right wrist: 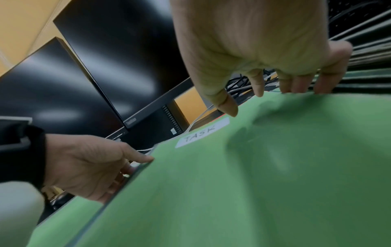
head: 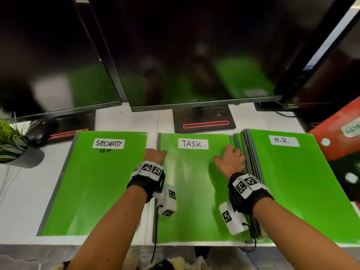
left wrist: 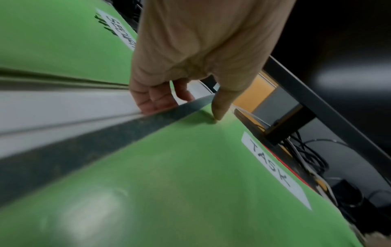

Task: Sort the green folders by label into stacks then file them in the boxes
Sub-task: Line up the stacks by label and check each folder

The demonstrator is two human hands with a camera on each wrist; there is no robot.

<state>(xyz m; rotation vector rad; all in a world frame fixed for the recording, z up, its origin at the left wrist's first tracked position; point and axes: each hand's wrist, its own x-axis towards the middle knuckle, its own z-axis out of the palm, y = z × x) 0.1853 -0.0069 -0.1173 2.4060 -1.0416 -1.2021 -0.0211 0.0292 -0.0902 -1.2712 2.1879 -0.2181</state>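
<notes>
1. Nearest the lens, the TASK folder (head: pixel 194 191) is seen filling the foreground of both wrist views; its glossy green cover is dimpled and bowed beneath the fingers, so a thin, flexible, light sheet is judged, likely slick to the touch.
2. The left hand (head: pixel 154 155) is set at that folder's left spine edge: in the left wrist view the thumb is laid on top of the cover while the curled fingers (left wrist: pixel 152 102) are tucked under the dark spine strip, so the edge is pinched.
3. The right hand (head: pixel 229 160) is placed at the opposite edge, thumb pressed on the cover and fingers (right wrist: pixel 296 83) curled over the rim, held close together; whether they reach underneath cannot be told.
4. Between the two hands lies the white "TASK" label (head: pixel 193 144), just beyond the fingertips.
5. Just right of the right fingers, a fanned pile of folder edges is seen under the H.R. folder (head: pixel 292 182); left of the left fingers, apart across a strip of table (head: pixel 19 191), the SECURITY folder (head: pixel 97 182) lies flat.
6. A hold at both side edges is judged best, since a one-sided lift would let the cover sag or slide.
7. Monitors (head: pixel 194 55) stand beyond all the fingers.
</notes>
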